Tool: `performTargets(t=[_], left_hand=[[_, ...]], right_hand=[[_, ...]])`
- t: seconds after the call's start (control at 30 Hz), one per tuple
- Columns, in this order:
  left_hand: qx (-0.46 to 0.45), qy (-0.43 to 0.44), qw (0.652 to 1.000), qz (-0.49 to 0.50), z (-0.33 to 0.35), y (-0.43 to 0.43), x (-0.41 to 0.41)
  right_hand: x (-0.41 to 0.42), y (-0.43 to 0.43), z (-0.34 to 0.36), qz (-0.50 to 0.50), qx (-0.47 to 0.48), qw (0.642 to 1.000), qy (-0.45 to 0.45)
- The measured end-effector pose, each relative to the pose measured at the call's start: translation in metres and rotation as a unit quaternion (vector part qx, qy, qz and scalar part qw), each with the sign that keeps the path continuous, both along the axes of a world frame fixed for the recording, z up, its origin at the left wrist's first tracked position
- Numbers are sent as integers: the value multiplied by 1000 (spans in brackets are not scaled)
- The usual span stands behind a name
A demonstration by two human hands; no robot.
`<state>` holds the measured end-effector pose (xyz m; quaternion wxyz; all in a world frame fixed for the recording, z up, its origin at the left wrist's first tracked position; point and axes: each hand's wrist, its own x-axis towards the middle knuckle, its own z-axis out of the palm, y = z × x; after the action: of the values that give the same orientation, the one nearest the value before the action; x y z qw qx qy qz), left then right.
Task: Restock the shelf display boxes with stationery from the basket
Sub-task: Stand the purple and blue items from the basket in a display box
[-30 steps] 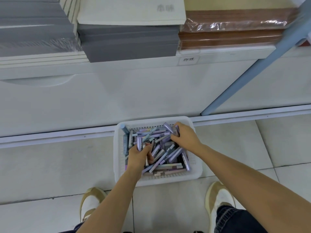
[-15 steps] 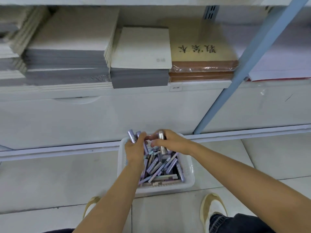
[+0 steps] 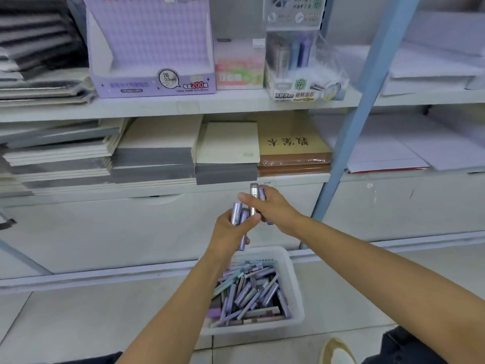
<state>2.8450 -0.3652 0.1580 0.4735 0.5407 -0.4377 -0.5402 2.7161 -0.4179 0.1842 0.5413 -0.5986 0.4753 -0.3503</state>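
While my hands hang close together in front of the lower shelf, each one grips a small bunch of tubes. My left hand curls round a few lilac tubes held upright. My right hand pinches a silver-grey tube with a purple one behind it, thumb laid across the front.

Below them, on the floor tiles, sits the white basket, heaped with loose tubes in purple, grey and pale green.

On the upper shelf stands a purple display box, open at the front, printed "2B 0.5mm" in a bubble and "200" beside it. Its finer print is too blurred to read. To its right are a pink-and-green box and a clear display box marked "05 2B", holding what may be pens.

On the shelf beneath lie grey notebook stacks and a wrapped brown pack with brush-written characters. A blue upright post slants across the shelves, just right of my right hand.
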Motion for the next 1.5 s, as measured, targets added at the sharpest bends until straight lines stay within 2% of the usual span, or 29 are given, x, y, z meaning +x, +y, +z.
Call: performTargets(t=[0.17,0.33,0.43,0.53,0.67,0.73,0.83,0.9,0.97,1.17,1.4,1.5], left_hand=[[-27,12,999,44,51,-6,2],[-40,68,993,83,100,-11,3],[-62,102,990,80,124,-9,-1],[-96,136,981,96,146,-7,-3],[-115,116,977,138,168,-12,-3],[-114,110,974,161,176,-15,-4],[-127,104,968,188,190,-20,-5],[-145,96,965,197,199,-22,-7],[-170,92,960,200,207,-24,-10],[-185,101,968,135,217,-30,-29],[-204,154,959,125,221,-44,-49],[-227,120,957,135,224,-52,-51]], right_hand=[[1,6,58,-2,-48,999,-21],[3,2,114,-71,-13,982,-176],[1,3,138,-103,-71,973,-195],[-5,7,152,-86,-126,961,-229],[-14,12,163,-64,-148,940,-300],[-22,12,167,-52,-165,947,-270],[-36,10,171,-33,-200,969,-138],[-43,7,172,-7,-213,973,-93],[-47,4,174,3,-220,971,-93],[-49,-2,178,-41,-152,962,-221],[-45,-8,185,-9,-200,963,-180],[-50,-13,192,-9,-269,955,-124]])
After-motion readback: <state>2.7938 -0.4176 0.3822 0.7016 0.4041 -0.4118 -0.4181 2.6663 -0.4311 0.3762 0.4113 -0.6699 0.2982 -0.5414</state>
